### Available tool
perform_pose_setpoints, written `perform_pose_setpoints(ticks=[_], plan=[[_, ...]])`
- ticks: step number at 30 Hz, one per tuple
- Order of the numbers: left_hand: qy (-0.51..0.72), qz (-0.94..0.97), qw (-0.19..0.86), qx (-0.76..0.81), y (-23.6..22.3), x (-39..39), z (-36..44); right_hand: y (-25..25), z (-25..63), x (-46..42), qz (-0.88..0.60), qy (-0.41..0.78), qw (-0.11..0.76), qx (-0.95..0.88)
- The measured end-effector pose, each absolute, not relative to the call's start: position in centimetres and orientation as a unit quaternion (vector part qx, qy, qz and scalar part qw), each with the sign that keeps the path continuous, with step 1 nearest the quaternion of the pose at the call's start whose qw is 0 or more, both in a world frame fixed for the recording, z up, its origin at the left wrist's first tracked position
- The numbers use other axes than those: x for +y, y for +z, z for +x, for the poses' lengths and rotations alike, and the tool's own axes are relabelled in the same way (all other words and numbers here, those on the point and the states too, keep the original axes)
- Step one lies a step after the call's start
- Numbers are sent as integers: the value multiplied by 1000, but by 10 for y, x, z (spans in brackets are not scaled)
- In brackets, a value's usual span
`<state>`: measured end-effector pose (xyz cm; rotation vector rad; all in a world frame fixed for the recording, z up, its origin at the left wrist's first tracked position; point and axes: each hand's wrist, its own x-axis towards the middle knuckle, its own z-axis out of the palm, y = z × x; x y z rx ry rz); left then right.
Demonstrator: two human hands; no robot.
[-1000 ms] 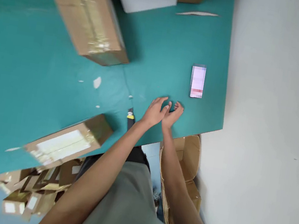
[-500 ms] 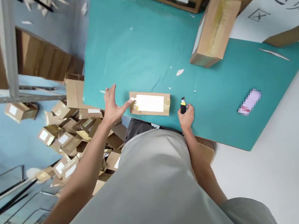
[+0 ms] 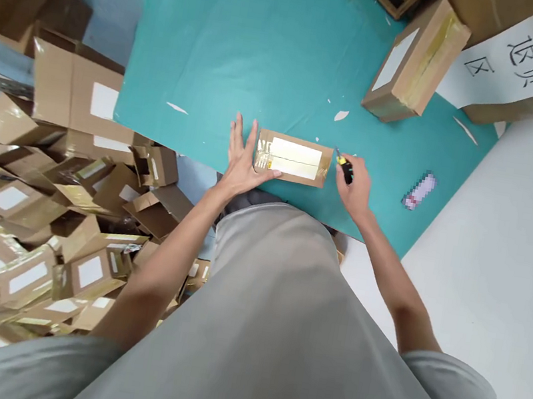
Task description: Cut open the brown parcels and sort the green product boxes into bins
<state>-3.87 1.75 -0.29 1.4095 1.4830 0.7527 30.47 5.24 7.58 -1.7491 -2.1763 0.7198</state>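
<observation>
A small taped cardboard parcel with a white label lies near the front edge of the teal table. My left hand rests flat against the parcel's left end, fingers stretched out, thumb on the box. My right hand is closed around a black and yellow utility knife, its tip just off the parcel's right end.
A larger taped box stands at the back right beside a sheet with printed characters. A small pale item lies at the table's right corner. Several cardboard parcels are heaped on the floor to the left. Paper scraps dot the table.
My left hand has come onto the parcel's left end. My right hand has lifted the knife off the table and holds it by the parcel. The view has swung left.
</observation>
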Motion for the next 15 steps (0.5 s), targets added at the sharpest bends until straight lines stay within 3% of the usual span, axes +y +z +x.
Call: perform_pose_setpoints(ticks=[8, 15], plan=[[295, 604, 480, 563, 10, 26, -68, 129, 199, 93, -379, 236, -181, -876], [292, 602, 500, 549, 0, 26, -70, 144, 168, 115, -338, 204, -262, -880]])
